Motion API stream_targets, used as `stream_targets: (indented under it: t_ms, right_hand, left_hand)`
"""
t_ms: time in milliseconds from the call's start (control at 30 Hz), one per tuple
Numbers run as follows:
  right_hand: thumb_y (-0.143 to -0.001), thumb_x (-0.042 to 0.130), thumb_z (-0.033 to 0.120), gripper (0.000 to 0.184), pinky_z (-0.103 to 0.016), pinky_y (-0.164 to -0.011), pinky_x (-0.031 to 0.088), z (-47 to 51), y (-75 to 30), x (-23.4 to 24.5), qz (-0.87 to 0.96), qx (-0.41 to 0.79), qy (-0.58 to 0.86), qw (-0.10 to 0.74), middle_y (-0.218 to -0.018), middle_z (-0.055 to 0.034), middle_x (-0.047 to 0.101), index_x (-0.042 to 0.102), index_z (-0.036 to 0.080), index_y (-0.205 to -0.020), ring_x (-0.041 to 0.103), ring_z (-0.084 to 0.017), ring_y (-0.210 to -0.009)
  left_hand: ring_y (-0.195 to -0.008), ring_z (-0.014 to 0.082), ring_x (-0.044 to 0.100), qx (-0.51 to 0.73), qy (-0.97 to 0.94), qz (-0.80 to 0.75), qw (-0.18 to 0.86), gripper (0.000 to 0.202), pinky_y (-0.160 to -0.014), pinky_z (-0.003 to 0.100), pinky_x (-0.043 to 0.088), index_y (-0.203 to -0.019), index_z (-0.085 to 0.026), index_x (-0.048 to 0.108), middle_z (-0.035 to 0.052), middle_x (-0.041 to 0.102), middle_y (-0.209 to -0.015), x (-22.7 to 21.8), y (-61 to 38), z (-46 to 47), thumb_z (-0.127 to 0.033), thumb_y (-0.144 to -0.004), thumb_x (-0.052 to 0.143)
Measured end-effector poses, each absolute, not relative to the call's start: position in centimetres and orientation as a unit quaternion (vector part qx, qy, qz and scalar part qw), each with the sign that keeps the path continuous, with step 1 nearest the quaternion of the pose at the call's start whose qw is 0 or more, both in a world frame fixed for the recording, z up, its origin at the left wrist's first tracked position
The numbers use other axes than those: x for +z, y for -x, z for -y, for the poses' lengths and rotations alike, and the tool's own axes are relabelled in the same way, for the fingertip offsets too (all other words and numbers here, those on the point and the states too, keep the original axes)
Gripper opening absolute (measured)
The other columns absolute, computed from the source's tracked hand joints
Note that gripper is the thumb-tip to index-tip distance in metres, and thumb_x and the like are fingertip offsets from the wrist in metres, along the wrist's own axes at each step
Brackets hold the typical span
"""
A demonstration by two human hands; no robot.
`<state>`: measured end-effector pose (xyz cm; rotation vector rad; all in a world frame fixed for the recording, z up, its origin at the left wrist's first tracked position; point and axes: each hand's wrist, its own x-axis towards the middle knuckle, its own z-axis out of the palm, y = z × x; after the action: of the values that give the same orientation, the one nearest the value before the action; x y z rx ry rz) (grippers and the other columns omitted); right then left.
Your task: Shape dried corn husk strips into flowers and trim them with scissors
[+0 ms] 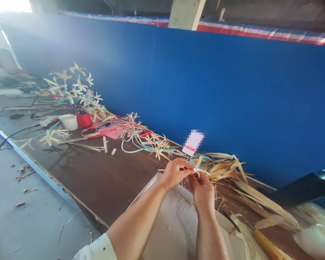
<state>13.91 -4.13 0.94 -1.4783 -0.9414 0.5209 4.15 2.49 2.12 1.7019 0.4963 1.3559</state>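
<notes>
Both my hands meet at a small pale flower (198,167) with narrow, pointed petals, like the others made of dried husk. My left hand (177,171) pinches it from the left between thumb and fingertips. From below, my right hand (203,189) closes its fingers at the flower's base; the stem, if any, is hidden there. Under my forearms lies a shallow pale box or tray (176,220). Just beyond my hands is a bundle of dried husks (222,168), and to their left are finished-looking husk flowers (158,148) on pale blue stems.
A blue partition (233,90) runs behind the brown table (119,180). Further left stand a white cup (68,122), a red pot (83,119) and a tall flower spray (76,85). A yellow-handled tool (268,245) lies at right, near a white bowl (315,240).
</notes>
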Motion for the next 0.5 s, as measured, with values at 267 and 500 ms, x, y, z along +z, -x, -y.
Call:
stream_targets:
  t_ms: [267,500]
  right_hand:
    - [-0.064,0.066,0.041,0.033,-0.023,-0.047,0.034,4.2,-14.3,1.2,0.37,0.23,0.636,0.637,-0.072,0.0006,0.063,0.065,0.02,-0.089,0.045,-0.011,-0.05]
    - [-0.07,0.061,0.051,0.043,-0.019,-0.038,0.025,5.0,-14.6,2.8,0.24,0.268,0.511,0.781,-0.088,-0.0041,0.061,0.062,0.017,-0.096,0.038,-0.006,-0.047]
  left_hand:
    - [-0.076,0.0135,0.063,0.569,-0.672,-0.216,0.42,0.007,-0.071,0.023,0.051,-0.074,-0.015,0.071,0.0062,0.068,-0.079,2.0,-4.1,-2.7,-0.02,-0.07,0.067]
    - [-0.076,0.0137,0.063,0.557,-0.674,-0.237,0.424,0.006,-0.071,0.023,0.051,-0.073,-0.016,0.071,0.0058,0.068,-0.078,1.9,-4.2,-2.6,-0.018,-0.07,0.066]
